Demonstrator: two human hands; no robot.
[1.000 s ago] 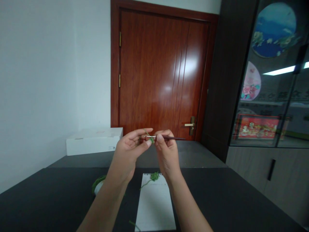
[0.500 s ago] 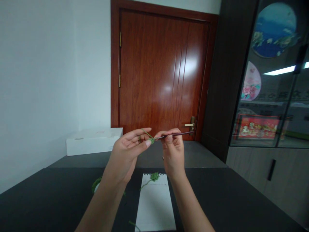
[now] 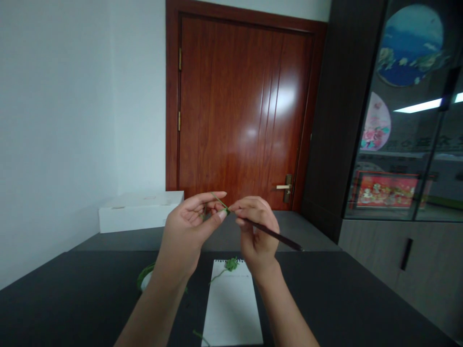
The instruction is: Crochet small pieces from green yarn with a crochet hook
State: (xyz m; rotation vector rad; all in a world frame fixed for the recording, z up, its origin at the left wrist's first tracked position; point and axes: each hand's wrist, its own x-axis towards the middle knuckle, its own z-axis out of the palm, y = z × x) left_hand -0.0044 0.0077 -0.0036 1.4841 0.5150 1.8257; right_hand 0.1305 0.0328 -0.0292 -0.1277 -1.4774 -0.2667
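Between the thumb and fingers of my left hand (image 3: 193, 217) a small piece of green crochet work (image 3: 227, 211) is pinched. A strand of green yarn (image 3: 218, 198) runs from it up over my raised index finger. My right hand (image 3: 260, 229) grips a crochet hook (image 3: 277, 234) with a dark handle, which slants down to the right. The hook's tip meets the green work, but my fingers partly hide it. Below the hands, a crumpled green yarn piece (image 3: 231, 264) with a loose tail lies at the top of a white spiral notepad (image 3: 233, 308).
Left of the notepad, a green yarn ball (image 3: 141, 277) around a white core is partly behind my left forearm. A white box (image 3: 137, 212) stands at the dark table's (image 3: 318, 289) back left. Beyond are a wooden door (image 3: 235, 106) and a glass-fronted cabinet (image 3: 383, 193).
My right hand has turned, so the hook's handle end has swung from nearly level to pointing down and right. My left hand stays nearly still, holding the green work.
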